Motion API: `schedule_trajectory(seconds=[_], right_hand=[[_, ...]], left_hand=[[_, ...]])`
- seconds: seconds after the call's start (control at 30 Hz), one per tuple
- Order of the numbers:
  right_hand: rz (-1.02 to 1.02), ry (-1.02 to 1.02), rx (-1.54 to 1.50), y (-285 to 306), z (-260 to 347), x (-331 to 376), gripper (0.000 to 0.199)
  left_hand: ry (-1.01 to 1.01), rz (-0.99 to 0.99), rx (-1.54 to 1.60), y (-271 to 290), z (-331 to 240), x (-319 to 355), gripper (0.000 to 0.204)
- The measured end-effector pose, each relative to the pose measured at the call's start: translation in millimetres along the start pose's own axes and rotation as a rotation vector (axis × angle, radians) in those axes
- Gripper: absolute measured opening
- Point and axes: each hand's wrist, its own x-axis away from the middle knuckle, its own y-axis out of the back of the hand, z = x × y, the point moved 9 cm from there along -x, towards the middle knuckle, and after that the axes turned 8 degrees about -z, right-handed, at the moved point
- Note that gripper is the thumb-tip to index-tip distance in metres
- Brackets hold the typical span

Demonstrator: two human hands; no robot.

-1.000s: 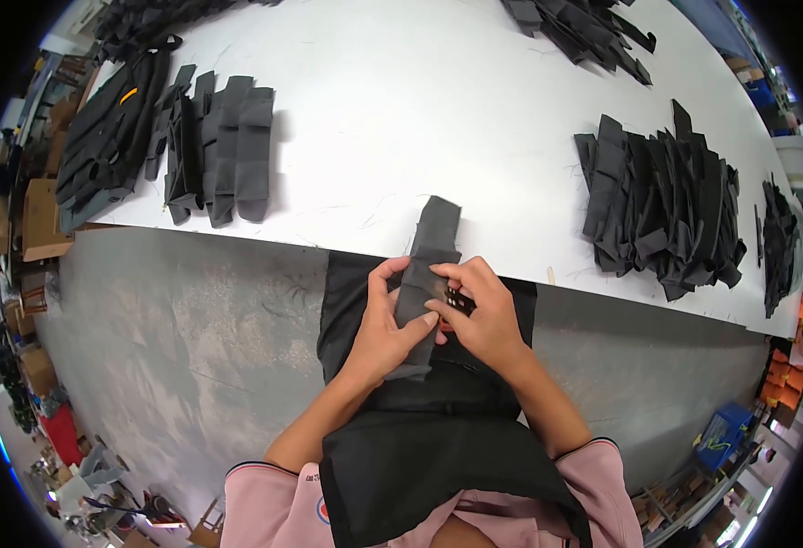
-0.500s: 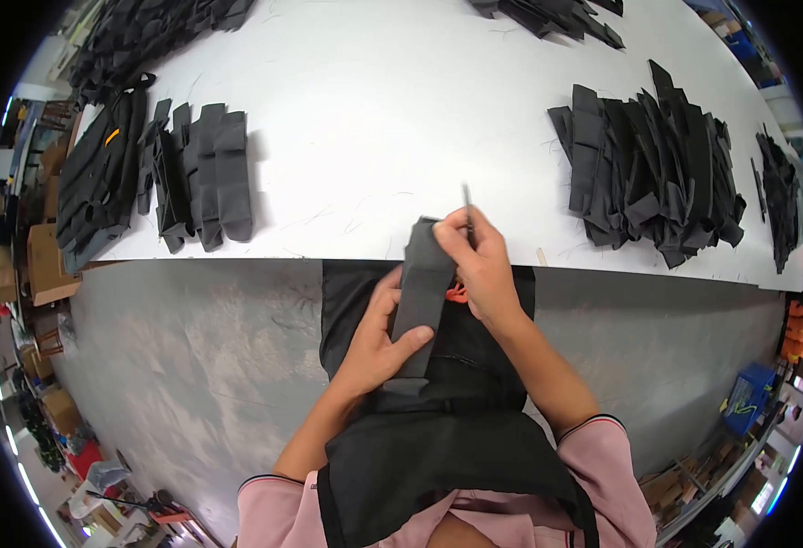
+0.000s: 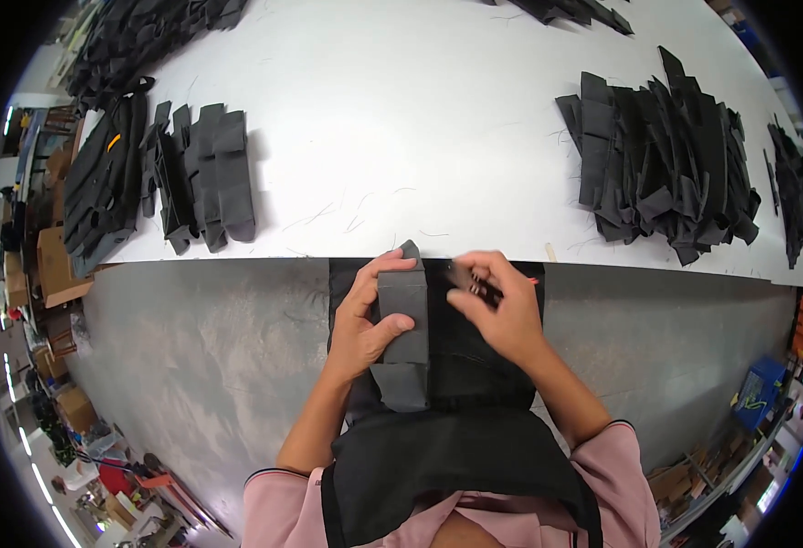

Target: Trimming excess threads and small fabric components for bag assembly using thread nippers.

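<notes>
In my left hand (image 3: 365, 324) is a dark grey folded fabric strip (image 3: 403, 320) with stitched cross seams. The thumb presses on its face, and the fingers wrap round its far left edge. The strip is upright over my black apron (image 3: 475, 365), its far end by the table edge. Just to its right, my right hand (image 3: 507, 306) is closed round a small dark tool (image 3: 486, 288) that looks like thread snips. Motion blurs the tool's front, and the fingers hide much of it. A bit of red shows beside this hand.
Similar dark strips (image 3: 223, 173) lie on the white table (image 3: 401, 137) at left, beside a dark fabric piece (image 3: 105, 183) with an orange tag. A larger strip pile (image 3: 662, 155) is at right. More dark pieces lie along the far edge. Loose threads are scattered about.
Both hands have drawn back from the table edge toward me. My left hand has shifted the strip slightly left. My right hand has come away from the strip's far end, its tool no longer pointing up.
</notes>
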Motion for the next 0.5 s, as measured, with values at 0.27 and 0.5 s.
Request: schedule_trajectory(seconds=[0.27,0.5], right_hand=[[0.058,0.264,0.236,8,36,17,0.027],[0.031,0.298,0.229,9,38,20,0.023]], left_hand=[[-0.052,0.050,-0.052,-2,-11,-1,0.055],[-0.076,0.097,-0.123,-1,-13,0,0.045]])
